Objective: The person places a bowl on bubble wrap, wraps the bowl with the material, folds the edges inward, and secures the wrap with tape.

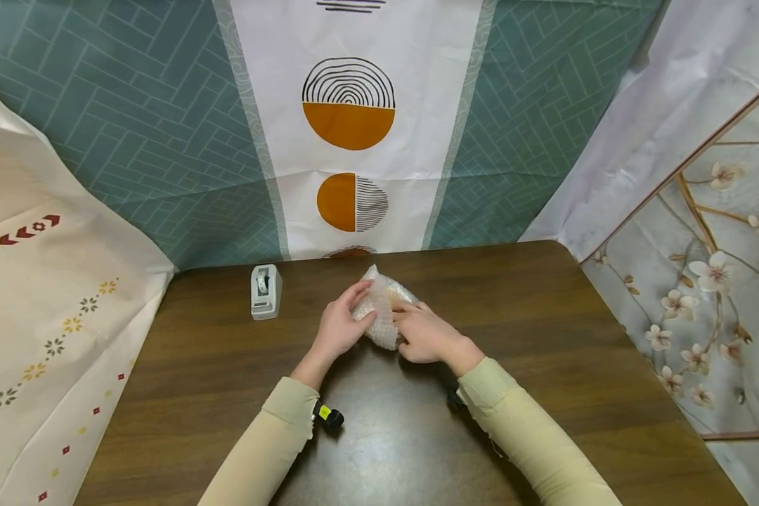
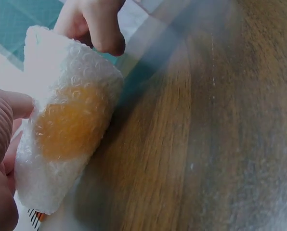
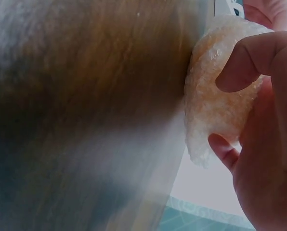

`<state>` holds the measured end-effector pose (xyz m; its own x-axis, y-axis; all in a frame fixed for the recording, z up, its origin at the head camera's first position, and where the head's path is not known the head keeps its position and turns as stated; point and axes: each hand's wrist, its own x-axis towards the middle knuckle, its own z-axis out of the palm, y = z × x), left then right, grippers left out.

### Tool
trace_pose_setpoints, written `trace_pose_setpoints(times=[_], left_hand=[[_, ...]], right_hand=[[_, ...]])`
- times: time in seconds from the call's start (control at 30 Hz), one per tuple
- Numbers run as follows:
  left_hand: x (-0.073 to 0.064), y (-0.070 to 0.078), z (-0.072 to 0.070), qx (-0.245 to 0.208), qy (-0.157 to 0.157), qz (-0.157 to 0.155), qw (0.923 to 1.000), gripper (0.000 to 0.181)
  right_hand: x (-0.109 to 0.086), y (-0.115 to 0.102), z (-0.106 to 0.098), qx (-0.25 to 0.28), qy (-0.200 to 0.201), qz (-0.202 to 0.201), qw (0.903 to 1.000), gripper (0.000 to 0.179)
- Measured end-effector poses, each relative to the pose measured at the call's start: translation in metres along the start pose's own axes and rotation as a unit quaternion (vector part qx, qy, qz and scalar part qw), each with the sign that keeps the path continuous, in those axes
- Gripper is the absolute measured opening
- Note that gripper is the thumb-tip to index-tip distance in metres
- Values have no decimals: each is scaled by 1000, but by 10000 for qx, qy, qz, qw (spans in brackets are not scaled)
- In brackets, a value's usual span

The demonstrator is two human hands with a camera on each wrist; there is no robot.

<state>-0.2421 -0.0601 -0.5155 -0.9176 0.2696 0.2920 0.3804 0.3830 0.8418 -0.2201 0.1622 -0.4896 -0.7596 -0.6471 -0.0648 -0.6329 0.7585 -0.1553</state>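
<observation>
A bubble-wrap bundle (image 1: 381,322) lies on the table between my two hands. Through the plastic in the left wrist view shows an orange-yellow item (image 2: 73,122), its kind blurred by the wrap. My left hand (image 1: 341,322) grips the bundle's left side, thumb near the front and fingers toward the back. On the other side, my right hand (image 1: 431,336) holds the wrap with bent fingers. The right wrist view has a curled finger (image 3: 247,62) against the bubbled surface, with the thumb tip lower down at its edge.
A white tape dispenser (image 1: 266,292) stands at the back left of the brown wooden table (image 1: 196,393). Patterned cloth hangs behind the table (image 1: 164,140) and along both sides. Each wrist carries a small black camera, the left one (image 1: 332,417) showing a yellow mark.
</observation>
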Motion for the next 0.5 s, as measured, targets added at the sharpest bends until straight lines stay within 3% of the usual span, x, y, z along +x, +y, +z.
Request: trace_pose_setpoints(times=[0.17, 0.3, 0.5], left_hand=[[0, -1, 0, 380, -47, 112, 9992, 60], [-1, -1, 1, 880, -50, 241, 9958, 65], [-2, 0, 4, 1216, -139, 313, 9920, 86]], right_hand=[[-3, 4, -1, 206, 46, -42, 9998, 17], [-6, 8, -1, 214, 263, -308, 9990, 21], [-14, 14, 1, 398, 1158, -462, 9914, 36]])
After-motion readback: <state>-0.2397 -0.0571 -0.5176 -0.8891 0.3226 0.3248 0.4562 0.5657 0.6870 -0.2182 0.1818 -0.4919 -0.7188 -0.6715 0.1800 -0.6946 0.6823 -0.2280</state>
